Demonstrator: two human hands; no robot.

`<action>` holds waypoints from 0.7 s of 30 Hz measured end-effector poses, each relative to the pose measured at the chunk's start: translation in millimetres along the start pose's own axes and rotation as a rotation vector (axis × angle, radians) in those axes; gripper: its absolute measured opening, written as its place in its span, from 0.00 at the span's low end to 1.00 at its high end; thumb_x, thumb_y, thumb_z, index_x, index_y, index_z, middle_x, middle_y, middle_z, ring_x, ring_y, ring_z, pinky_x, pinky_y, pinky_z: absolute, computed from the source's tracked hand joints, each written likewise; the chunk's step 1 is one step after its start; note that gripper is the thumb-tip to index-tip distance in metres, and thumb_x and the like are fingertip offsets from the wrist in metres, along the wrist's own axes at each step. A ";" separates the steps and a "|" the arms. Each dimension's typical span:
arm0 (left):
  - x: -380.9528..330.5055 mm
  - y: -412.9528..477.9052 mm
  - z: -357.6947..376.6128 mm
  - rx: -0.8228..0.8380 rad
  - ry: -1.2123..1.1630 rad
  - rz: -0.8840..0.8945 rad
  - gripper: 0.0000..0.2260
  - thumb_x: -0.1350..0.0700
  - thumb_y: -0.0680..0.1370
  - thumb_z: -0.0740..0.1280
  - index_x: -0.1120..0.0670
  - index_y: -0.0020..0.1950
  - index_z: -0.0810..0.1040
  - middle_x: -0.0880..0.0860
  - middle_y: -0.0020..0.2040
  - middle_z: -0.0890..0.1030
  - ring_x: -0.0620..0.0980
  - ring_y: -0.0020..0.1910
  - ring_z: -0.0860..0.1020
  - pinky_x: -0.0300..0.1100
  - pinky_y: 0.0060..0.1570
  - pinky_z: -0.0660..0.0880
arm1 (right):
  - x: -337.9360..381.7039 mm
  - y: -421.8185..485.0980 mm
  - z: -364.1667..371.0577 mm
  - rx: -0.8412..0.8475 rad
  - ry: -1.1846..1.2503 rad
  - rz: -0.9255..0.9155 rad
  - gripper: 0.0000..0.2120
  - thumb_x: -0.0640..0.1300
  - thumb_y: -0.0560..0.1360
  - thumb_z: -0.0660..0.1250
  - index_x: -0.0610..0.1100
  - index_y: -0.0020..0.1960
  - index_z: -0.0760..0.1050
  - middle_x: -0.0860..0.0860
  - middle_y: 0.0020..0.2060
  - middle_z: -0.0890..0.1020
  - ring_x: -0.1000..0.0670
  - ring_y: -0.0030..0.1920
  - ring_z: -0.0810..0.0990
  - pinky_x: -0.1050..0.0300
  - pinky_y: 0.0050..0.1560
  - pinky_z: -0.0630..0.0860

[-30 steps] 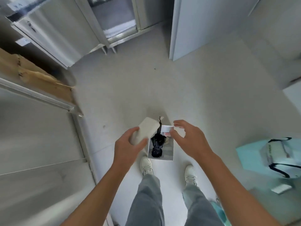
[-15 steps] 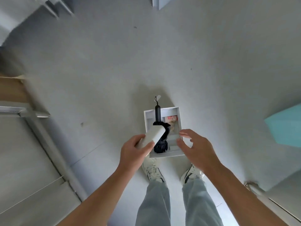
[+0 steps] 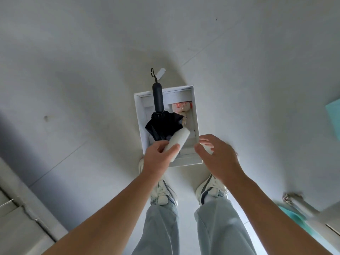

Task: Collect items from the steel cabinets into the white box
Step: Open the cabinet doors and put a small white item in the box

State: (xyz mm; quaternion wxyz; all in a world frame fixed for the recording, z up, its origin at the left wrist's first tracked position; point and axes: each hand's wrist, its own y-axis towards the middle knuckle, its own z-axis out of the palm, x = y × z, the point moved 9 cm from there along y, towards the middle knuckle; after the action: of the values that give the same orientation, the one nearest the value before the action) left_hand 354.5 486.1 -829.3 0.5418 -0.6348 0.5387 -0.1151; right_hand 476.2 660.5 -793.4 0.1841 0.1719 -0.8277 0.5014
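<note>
The white box (image 3: 139, 115) lies on the floor just in front of my feet. A folded black umbrella (image 3: 161, 124) lies in it, its dark handle sticking out over the far rim. A red-and-white packet (image 3: 181, 107) sits in the far right corner. My left hand (image 3: 158, 159) grips a white rounded block (image 3: 177, 141) over the near part of the box. My right hand (image 3: 217, 155) hovers over the near right corner with its fingers relaxed, holding nothing.
Steel cabinet fronts (image 3: 22, 223) fill the lower left corner. A teal object (image 3: 334, 118) lies at the right edge, and a blurred metal part (image 3: 301, 205) stands at the lower right. My two white shoes (image 3: 211, 192) stand just behind the box. Grey floor lies beyond.
The view has tilted down and come closer to the box; the open cabinets have left the frame. Both hands have moved lower over the box, the left still holding the white block.
</note>
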 end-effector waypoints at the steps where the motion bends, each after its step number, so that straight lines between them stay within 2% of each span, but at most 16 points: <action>1: 1.3 4.6 9.2 0.016 0.062 0.010 0.11 0.44 0.70 0.72 0.48 0.48 0.83 0.45 0.41 0.84 0.44 0.40 0.81 0.31 0.33 0.74 | 0.0 6.2 -0.2 -0.003 0.003 -0.006 0.20 0.61 0.78 0.64 0.55 0.66 0.76 0.60 0.63 0.81 0.56 0.64 0.79 0.51 0.67 0.75; 6: 13.9 25.9 42.4 0.006 0.355 -0.011 0.18 0.42 0.69 0.71 0.48 0.55 0.80 0.43 0.45 0.81 0.44 0.44 0.79 0.40 0.42 0.76 | -5.7 34.8 -4.1 -0.011 0.014 -0.039 0.18 0.60 0.78 0.65 0.55 0.65 0.76 0.60 0.61 0.82 0.56 0.64 0.79 0.47 0.68 0.75; 10: 21.1 48.8 53.4 -0.023 0.408 -0.035 0.23 0.42 0.70 0.71 0.50 0.63 0.78 0.45 0.51 0.81 0.47 0.51 0.79 0.39 0.45 0.72 | -17.4 50.0 -10.0 -0.022 -0.015 -0.033 0.19 0.62 0.78 0.64 0.56 0.65 0.76 0.61 0.60 0.82 0.56 0.64 0.79 0.47 0.68 0.75; 12: 19.0 57.3 61.5 0.001 0.446 -0.031 0.23 0.42 0.70 0.71 0.49 0.62 0.78 0.45 0.51 0.81 0.47 0.49 0.78 0.39 0.42 0.70 | -25.4 53.7 -11.2 -0.024 -0.019 -0.017 0.20 0.64 0.77 0.63 0.57 0.66 0.75 0.63 0.59 0.82 0.56 0.63 0.79 0.47 0.67 0.75; 15: 13.9 61.5 74.2 0.036 0.535 -0.016 0.18 0.44 0.70 0.71 0.51 0.56 0.78 0.44 0.43 0.77 0.47 0.42 0.75 0.39 0.37 0.69 | -33.9 53.3 -6.2 0.007 -0.034 -0.001 0.19 0.63 0.77 0.64 0.58 0.66 0.75 0.63 0.59 0.82 0.57 0.63 0.79 0.48 0.67 0.75; 18: 19.6 62.7 82.4 0.037 0.560 -0.024 0.19 0.42 0.68 0.71 0.50 0.54 0.77 0.46 0.46 0.80 0.49 0.46 0.77 0.42 0.42 0.73 | -38.1 50.0 -3.5 0.030 -0.044 0.012 0.18 0.60 0.78 0.65 0.56 0.66 0.75 0.62 0.60 0.82 0.56 0.63 0.79 0.50 0.68 0.74; 21: 25.0 56.9 82.6 0.059 0.522 0.004 0.24 0.40 0.67 0.70 0.48 0.60 0.77 0.46 0.51 0.81 0.49 0.51 0.79 0.46 0.49 0.78 | -39.6 46.4 -1.8 0.048 -0.042 0.022 0.18 0.59 0.79 0.65 0.55 0.67 0.75 0.61 0.62 0.81 0.57 0.64 0.78 0.53 0.68 0.74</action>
State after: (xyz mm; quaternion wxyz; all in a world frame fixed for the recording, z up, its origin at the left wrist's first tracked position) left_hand 392.9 522.0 -918.3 0.4028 -0.5665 0.6579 -0.2899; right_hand 489.2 686.5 -847.0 0.1571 0.1774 -0.8211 0.5193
